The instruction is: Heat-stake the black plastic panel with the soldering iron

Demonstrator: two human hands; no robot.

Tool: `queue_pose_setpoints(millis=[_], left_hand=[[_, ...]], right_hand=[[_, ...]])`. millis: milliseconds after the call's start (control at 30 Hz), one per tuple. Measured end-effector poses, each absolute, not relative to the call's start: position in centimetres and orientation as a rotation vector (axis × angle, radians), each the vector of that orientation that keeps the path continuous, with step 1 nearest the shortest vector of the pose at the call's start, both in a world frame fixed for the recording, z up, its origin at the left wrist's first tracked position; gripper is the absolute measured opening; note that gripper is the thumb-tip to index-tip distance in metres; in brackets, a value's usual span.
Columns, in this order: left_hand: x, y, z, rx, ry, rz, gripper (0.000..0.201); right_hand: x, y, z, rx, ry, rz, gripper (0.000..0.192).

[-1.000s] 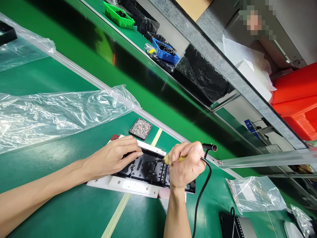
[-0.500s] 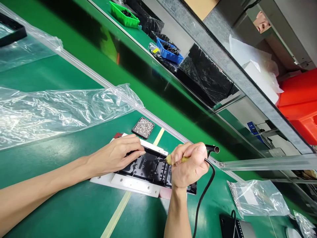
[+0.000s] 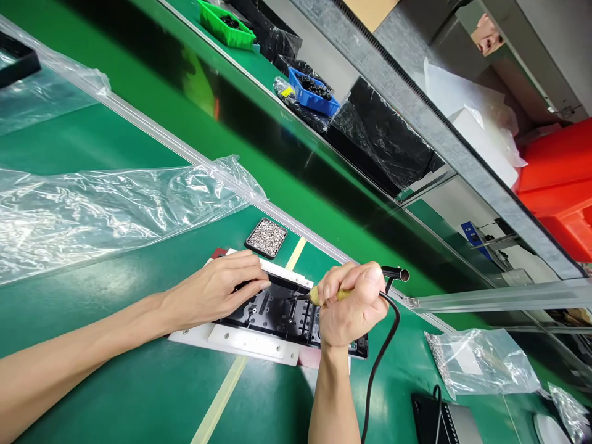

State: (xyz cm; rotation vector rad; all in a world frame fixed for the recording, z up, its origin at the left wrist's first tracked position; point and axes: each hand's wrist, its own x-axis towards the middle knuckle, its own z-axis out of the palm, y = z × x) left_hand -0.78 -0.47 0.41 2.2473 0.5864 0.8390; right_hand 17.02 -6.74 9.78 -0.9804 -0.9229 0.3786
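Observation:
My right hand (image 3: 354, 305) is wrapped round the yellow handle of a soldering iron (image 3: 315, 296), whose thin dark tip points left into a black plastic housing (image 3: 277, 314). A black cord (image 3: 383, 364) runs from the iron down toward the near edge. My left hand (image 3: 235, 280) lies over the housing's left part, fingers together at its far edge and thumb on the inner side; what is under the palm is hidden. The housing lies in a white fixture (image 3: 250, 342) with screws. Just beyond stands a small black tray (image 3: 266, 238) of tiny silvery metal parts.
A black metal tube (image 3: 396, 274) sticks out behind my right hand. Clear plastic film (image 3: 115, 209) covers the left of the green bench. To the right lie a plastic bag (image 3: 485, 364) and a black device (image 3: 444, 419). A metal rail (image 3: 319, 237) runs behind the fixture.
The view has shifted very slightly. Both hands, the soldering iron and the housing keep almost the same places.

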Motion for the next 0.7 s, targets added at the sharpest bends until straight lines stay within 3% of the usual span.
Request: queue_pose_setpoints(millis=[700], left_hand=[[-0.88, -0.55, 0.26, 2.271, 0.592, 0.825, 0.028]], right_hand=[[17.11, -6.76, 9.57, -0.997, -0.919, 0.369, 0.05]])
